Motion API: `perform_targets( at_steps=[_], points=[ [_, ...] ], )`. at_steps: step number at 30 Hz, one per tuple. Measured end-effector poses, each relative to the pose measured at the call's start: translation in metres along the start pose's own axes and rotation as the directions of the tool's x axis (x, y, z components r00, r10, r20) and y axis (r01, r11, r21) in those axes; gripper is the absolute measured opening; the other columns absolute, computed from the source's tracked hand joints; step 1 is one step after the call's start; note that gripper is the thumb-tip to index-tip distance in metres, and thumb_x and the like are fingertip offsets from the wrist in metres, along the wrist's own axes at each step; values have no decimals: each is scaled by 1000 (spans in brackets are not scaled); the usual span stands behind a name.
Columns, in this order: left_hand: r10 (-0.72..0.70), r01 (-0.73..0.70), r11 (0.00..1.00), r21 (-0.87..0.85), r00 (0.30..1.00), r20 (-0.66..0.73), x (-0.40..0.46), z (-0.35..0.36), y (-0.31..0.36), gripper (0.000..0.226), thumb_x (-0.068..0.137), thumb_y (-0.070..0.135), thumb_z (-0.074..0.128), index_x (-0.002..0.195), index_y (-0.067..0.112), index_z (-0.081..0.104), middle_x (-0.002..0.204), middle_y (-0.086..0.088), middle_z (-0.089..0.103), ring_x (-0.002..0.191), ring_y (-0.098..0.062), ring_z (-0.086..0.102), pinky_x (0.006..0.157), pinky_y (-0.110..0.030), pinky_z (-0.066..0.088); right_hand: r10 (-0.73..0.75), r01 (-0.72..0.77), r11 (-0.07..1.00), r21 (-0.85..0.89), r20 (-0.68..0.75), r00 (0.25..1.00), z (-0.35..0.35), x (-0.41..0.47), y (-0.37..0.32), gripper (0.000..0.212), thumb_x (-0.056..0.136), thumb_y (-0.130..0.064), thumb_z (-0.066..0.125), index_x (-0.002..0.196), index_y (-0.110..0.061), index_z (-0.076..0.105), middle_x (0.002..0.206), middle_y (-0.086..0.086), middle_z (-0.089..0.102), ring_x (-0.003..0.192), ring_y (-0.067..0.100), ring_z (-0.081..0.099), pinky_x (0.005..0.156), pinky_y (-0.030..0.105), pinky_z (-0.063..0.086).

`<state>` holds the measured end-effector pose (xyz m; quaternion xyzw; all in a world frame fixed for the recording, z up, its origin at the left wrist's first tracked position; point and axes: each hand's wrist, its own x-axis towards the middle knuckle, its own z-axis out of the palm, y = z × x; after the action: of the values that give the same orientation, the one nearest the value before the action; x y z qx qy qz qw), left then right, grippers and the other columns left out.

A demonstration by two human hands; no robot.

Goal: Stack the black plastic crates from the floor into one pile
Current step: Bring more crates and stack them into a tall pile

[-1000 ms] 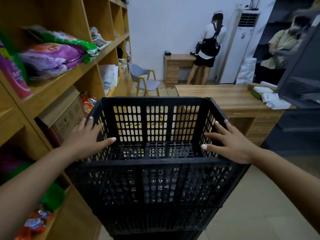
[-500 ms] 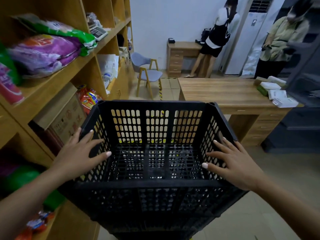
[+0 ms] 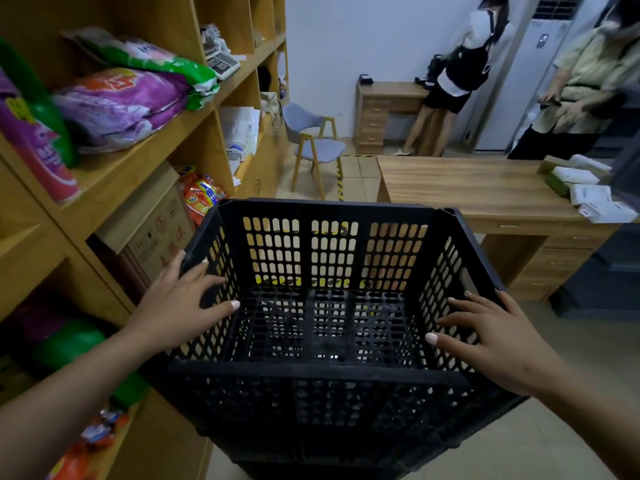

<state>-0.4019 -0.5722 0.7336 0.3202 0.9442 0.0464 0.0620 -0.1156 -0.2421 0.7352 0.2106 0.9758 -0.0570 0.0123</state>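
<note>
A black plastic crate (image 3: 329,374) with slotted walls stands empty right in front of me, on top of more black crates (image 3: 311,459) whose edges show beneath it. My left hand (image 3: 176,306) lies over the crate's left rim, thumb inside and spread fingers on the outer side. On the right rim rests my right hand (image 3: 491,336), laid the same way with straight, spread fingers. Both hands press on the crate. How tall the pile is stays hidden below the frame.
Wooden shelves (image 3: 145,161) with bags and a cardboard box (image 3: 152,226) stand close on the left. A wooden desk (image 3: 478,188) is ahead on the right, with a chair (image 3: 317,147) behind. Two people stand at the back right. Tiled floor (image 3: 554,427) lies to the right.
The crate sits lower and nearer in view than a second ago. Both hands have stayed on its side rims. The person at the right has come further into view.
</note>
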Motion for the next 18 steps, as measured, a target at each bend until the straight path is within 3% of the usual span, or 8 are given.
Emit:
perform_targets(
  at_steps=[5, 9, 12, 15, 18],
  points=[
    [12, -12, 1000, -12, 1000, -12, -2, 0, -1, 115, 47, 100, 3, 139, 41, 41, 160, 7, 16, 147, -19, -12, 117, -50, 11, -30, 31, 998, 46, -17, 999, -3, -2, 1, 88, 67, -93, 8, 116, -43, 62, 144, -12, 46, 140, 4, 26, 118, 41, -2],
    [1, -1, 1000, -2, 1000, -26, 0, 4, -1, 80, 74, 84, 30, 138, 37, 43, 159, 6, 20, 148, -21, -7, 117, -51, 13, -72, 74, 995, 64, -34, 997, -3, -4, 0, 82, 68, -90, 13, 106, -41, 66, 136, -12, 54, 134, 1, 34, 116, 41, 1],
    [-6, 2, 998, -57, 997, -72, 1, 5, -1, 69, 79, 76, 41, 133, 35, 49, 157, 5, 26, 148, -23, 1, 115, -52, 16, -102, 109, 990, 91, -79, 992, -3, -5, 0, 74, 70, -89, 19, 98, -40, 66, 122, -11, 62, 123, 6, 47, 114, 43, 14],
    [9, -32, 989, -145, 987, -160, -2, 1, 1, 54, 86, 61, 51, 128, 27, 57, 151, 0, 38, 146, -24, 13, 112, -49, 23, -158, 185, 980, 75, -269, 950, -1, -8, 1, 73, 77, -82, 24, 103, -31, 69, 108, -11, 67, 101, 7, 58, 88, 31, 43],
    [75, -95, 991, -92, 977, -201, -11, -6, 8, 49, 89, 53, 53, 126, 21, 60, 143, -4, 47, 140, -23, 29, 107, -42, 30, -251, 258, 965, -44, -438, 863, -1, -15, 1, 53, 88, -66, 36, 97, -27, 70, 97, -9, 70, 91, 10, 61, 71, 24, 41]
  ],
)
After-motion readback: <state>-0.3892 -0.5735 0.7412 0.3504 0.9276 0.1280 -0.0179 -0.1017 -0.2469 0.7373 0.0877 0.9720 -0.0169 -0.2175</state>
